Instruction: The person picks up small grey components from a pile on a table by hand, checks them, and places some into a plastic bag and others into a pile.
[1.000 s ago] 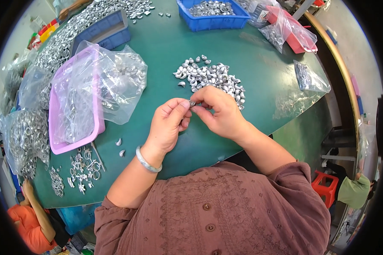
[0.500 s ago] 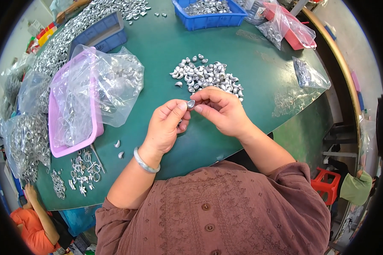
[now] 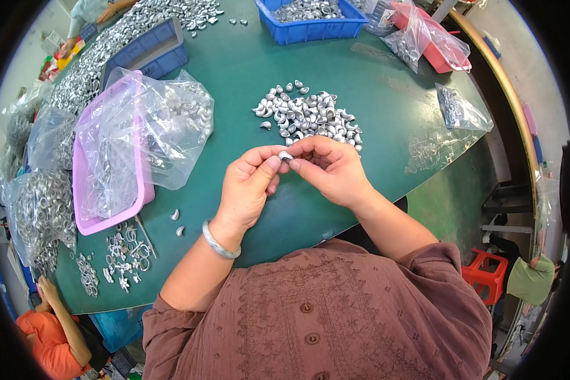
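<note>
And the small silver piece (image 3: 285, 156) turns! Its hollow faced up a moment ago; now a pale curved back shows, so this looks like handling mid-turn. Left hand (image 3: 247, 187) and right hand (image 3: 337, 172) pinch it together, above the worktop (image 3: 247, 69), just nearside of the pile (image 3: 310, 115). It's shell-like, dark-hollowed.

"What's this place, then?"
"A workshop. See the green worktable (image 3: 240, 66): loose metal parts (image 3: 147, 24) heaped at its far left, a blue crate (image 3: 316, 33) of more on its far side, a worker in orange (image 3: 52, 345) at its near left, a red stool (image 3: 486, 277) to its right."
</note>
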Demonstrator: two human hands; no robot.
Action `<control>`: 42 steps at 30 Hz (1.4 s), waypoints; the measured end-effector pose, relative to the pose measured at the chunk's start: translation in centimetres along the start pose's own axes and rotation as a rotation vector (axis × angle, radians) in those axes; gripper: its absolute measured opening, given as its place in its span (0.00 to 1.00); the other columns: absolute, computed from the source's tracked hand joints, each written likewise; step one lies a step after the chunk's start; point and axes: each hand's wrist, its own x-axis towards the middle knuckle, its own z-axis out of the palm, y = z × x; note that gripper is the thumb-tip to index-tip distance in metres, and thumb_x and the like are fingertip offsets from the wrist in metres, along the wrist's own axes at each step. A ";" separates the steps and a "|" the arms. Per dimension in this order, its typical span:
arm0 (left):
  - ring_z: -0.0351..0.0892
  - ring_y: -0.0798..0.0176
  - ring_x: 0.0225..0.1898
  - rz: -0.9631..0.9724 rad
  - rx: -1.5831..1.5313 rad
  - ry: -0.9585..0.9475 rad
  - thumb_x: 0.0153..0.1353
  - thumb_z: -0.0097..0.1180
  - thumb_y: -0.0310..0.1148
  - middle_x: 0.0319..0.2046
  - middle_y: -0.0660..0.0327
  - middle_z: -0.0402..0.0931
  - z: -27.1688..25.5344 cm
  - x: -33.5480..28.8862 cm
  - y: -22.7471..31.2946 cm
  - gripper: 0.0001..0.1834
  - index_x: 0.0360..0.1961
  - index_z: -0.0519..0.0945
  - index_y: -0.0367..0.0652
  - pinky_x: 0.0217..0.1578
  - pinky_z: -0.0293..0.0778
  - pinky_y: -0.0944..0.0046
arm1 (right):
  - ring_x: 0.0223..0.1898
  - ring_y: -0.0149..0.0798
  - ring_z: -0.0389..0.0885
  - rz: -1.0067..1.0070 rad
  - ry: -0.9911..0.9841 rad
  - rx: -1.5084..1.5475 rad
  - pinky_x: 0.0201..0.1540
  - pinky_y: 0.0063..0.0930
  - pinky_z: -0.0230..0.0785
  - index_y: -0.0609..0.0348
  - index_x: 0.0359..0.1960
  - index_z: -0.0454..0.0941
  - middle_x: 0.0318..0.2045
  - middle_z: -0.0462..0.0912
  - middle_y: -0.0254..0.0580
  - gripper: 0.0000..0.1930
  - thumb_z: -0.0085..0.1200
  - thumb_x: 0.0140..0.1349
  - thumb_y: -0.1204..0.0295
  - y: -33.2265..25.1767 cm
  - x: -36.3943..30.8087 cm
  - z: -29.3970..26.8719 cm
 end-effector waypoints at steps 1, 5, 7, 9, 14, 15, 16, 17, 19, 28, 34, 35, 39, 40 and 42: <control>0.63 0.78 0.20 0.031 0.044 0.012 0.59 0.47 0.28 0.26 0.64 0.73 0.1 0.0 0.0 0.09 0.39 0.74 0.36 0.20 0.60 0.81 | 0.26 0.22 0.72 0.018 -0.011 0.043 0.29 0.15 0.66 0.64 0.33 0.75 0.27 0.77 0.34 0.06 0.53 0.52 0.78 0.0 0.0 0.0; 0.64 0.78 0.20 0.073 0.097 0.028 0.58 0.47 0.25 0.28 0.62 0.75 0.2 -0.2 0.0 0.11 0.41 0.74 0.35 0.20 0.61 0.80 | 0.28 0.23 0.73 0.134 -0.049 0.230 0.31 0.15 0.67 0.64 0.33 0.75 0.28 0.78 0.35 0.06 0.52 0.53 0.78 -0.2 0.2 -0.4; 0.64 0.78 0.20 0.074 0.089 0.027 0.58 0.47 0.25 0.28 0.62 0.75 0.3 -0.3 0.0 0.11 0.41 0.74 0.35 0.20 0.61 0.80 | 0.28 0.24 0.73 0.164 -0.053 0.287 0.31 0.16 0.67 0.64 0.33 0.74 0.28 0.78 0.35 0.06 0.52 0.53 0.78 -0.2 0.2 -0.6; 0.64 0.78 0.19 0.076 0.080 0.027 0.58 0.47 0.25 0.27 0.62 0.75 0.4 -0.3 0.0 0.11 0.42 0.74 0.35 0.20 0.61 0.80 | 0.27 0.24 0.73 0.194 -0.058 0.344 0.31 0.16 0.67 0.64 0.34 0.74 0.28 0.78 0.36 0.06 0.52 0.53 0.78 -0.2 0.1 -0.7; 0.63 0.78 0.19 0.034 0.057 0.026 0.59 0.46 0.26 0.28 0.61 0.75 0.2 -0.3 -0.1 0.12 0.43 0.73 0.34 0.20 0.61 0.80 | 0.27 0.25 0.73 0.281 -0.047 0.444 0.31 0.17 0.67 0.65 0.34 0.73 0.28 0.77 0.36 0.07 0.52 0.53 0.77 -0.1 0.1 -0.8; 0.63 0.78 0.19 0.033 0.057 0.026 0.59 0.46 0.26 0.28 0.61 0.75 0.2 -0.3 -0.1 0.12 0.43 0.73 0.34 0.20 0.61 0.80 | 0.27 0.25 0.73 0.282 -0.047 0.445 0.31 0.17 0.67 0.65 0.34 0.73 0.28 0.77 0.36 0.07 0.52 0.53 0.77 0.0 0.1 -0.8; 0.63 0.78 0.19 0.026 0.042 0.028 0.59 0.46 0.26 0.28 0.61 0.75 0.2 -0.2 -0.1 0.12 0.43 0.73 0.34 0.20 0.60 0.80 | 0.27 0.25 0.73 0.258 -0.047 0.425 0.31 0.17 0.67 0.65 0.34 0.73 0.28 0.77 0.36 0.07 0.52 0.53 0.77 0.2 0.1 -0.7; 0.63 0.78 0.18 0.020 0.027 0.028 0.59 0.46 0.26 0.28 0.61 0.75 0.3 -0.3 0.0 0.12 0.43 0.73 0.34 0.20 0.60 0.80 | 0.27 0.25 0.73 0.231 -0.046 0.403 0.31 0.17 0.67 0.65 0.34 0.73 0.28 0.77 0.36 0.07 0.52 0.53 0.77 0.2 0.0 -0.6; 0.63 0.78 0.18 0.021 0.027 0.025 0.59 0.47 0.26 0.28 0.61 0.74 0.4 -0.3 0.0 0.11 0.42 0.73 0.34 0.20 0.60 0.80 | 0.27 0.25 0.73 0.212 -0.045 0.394 0.31 0.17 0.67 0.65 0.34 0.74 0.28 0.77 0.35 0.06 0.52 0.53 0.78 0.3 -0.2 -0.5; 0.63 0.78 0.19 0.021 0.000 0.023 0.58 0.48 0.26 0.28 0.63 0.75 0.1 -0.2 -0.1 0.10 0.40 0.74 0.35 0.20 0.60 0.81 | 0.28 0.24 0.73 0.155 -0.038 0.346 0.32 0.16 0.67 0.63 0.33 0.74 0.28 0.77 0.34 0.05 0.52 0.53 0.79 0.1 -0.3 -0.3; 0.62 0.78 0.19 -0.038 -0.051 0.041 0.58 0.49 0.28 0.27 0.64 0.74 0.2 -0.1 -0.1 0.09 0.38 0.74 0.37 0.19 0.59 0.81 | 0.33 0.27 0.75 0.124 -0.047 0.370 0.39 0.19 0.69 0.65 0.33 0.73 0.31 0.76 0.37 0.06 0.51 0.53 0.82 -0.1 -0.4 -0.2; 0.62 0.78 0.19 -0.056 -0.064 0.047 0.58 0.49 0.28 0.26 0.64 0.73 0.2 -0.1 -0.1 0.08 0.38 0.74 0.37 0.19 0.59 0.81 | 0.35 0.28 0.75 0.111 -0.045 0.369 0.40 0.20 0.69 0.66 0.34 0.72 0.32 0.76 0.38 0.06 0.50 0.53 0.83 -0.1 -0.4 -0.1; 0.61 0.78 0.18 -0.063 -0.071 0.044 0.58 0.49 0.29 0.25 0.65 0.72 0.1 -0.1 -0.1 0.08 0.36 0.74 0.37 0.19 0.59 0.80 | 0.35 0.27 0.75 0.096 -0.043 0.364 0.40 0.19 0.69 0.66 0.34 0.72 0.32 0.76 0.37 0.07 0.50 0.52 0.83 -0.4 -0.5 0.1; 0.61 0.77 0.19 -0.061 -0.077 0.041 0.59 0.48 0.29 0.25 0.65 0.72 0.0 -0.2 -0.1 0.08 0.37 0.74 0.37 0.19 0.59 0.80 | 0.35 0.27 0.75 0.092 -0.046 0.357 0.40 0.19 0.68 0.66 0.35 0.71 0.32 0.76 0.37 0.08 0.50 0.52 0.83 -0.3 -0.5 0.1; 0.61 0.77 0.19 -0.060 -0.082 0.036 0.59 0.47 0.29 0.25 0.65 0.72 0.1 -0.1 0.0 0.09 0.38 0.74 0.36 0.19 0.59 0.80 | 0.36 0.27 0.75 0.088 -0.048 0.350 0.40 0.19 0.68 0.66 0.36 0.71 0.32 0.76 0.38 0.08 0.50 0.52 0.84 -0.2 -0.5 0.2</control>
